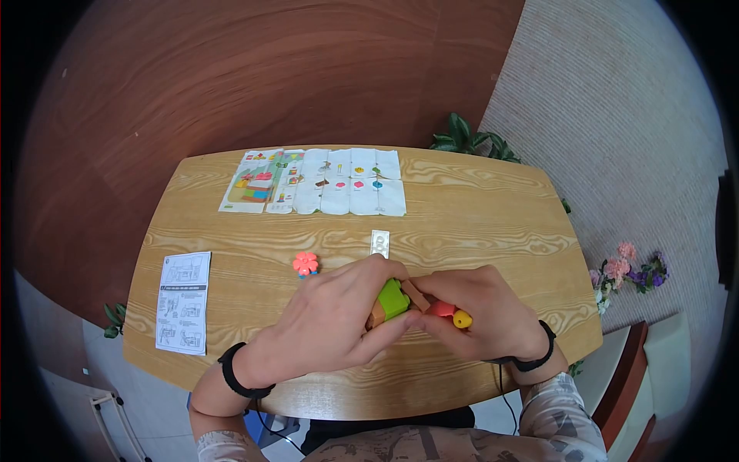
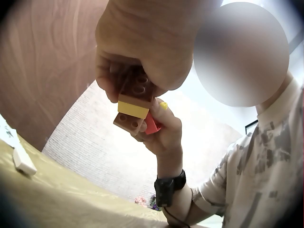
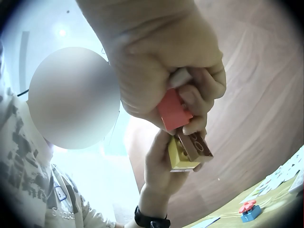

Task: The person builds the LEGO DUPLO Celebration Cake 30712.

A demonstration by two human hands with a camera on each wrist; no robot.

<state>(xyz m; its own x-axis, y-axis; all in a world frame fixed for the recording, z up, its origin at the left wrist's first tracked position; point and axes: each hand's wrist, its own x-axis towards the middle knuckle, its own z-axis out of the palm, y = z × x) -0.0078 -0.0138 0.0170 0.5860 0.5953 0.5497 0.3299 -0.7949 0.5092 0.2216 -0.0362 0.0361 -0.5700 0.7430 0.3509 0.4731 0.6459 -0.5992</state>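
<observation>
Over the near part of the table, my left hand (image 1: 327, 312) grips a small stack of toy building bricks with a green brick (image 1: 394, 302) on its upper side. A yellow brick (image 2: 133, 109) in that stack shows in the left wrist view. Against the stack's end, the fingers of my right hand (image 1: 489, 312) pinch a brown brick (image 1: 416, 296), set askew to it. Also held in the right hand are a red brick (image 3: 174, 110), a round yellow piece (image 1: 463, 319) and a white piece (image 3: 180, 77), partly hidden by the fingers.
A coral flower piece (image 1: 305, 262) on a blue brick stands left of the hands. Beyond them lies a pale studded piece (image 1: 379, 242). An unfolded picture sheet (image 1: 339, 196) is at the back of the table, and a printed leaflet (image 1: 183, 304) at the left.
</observation>
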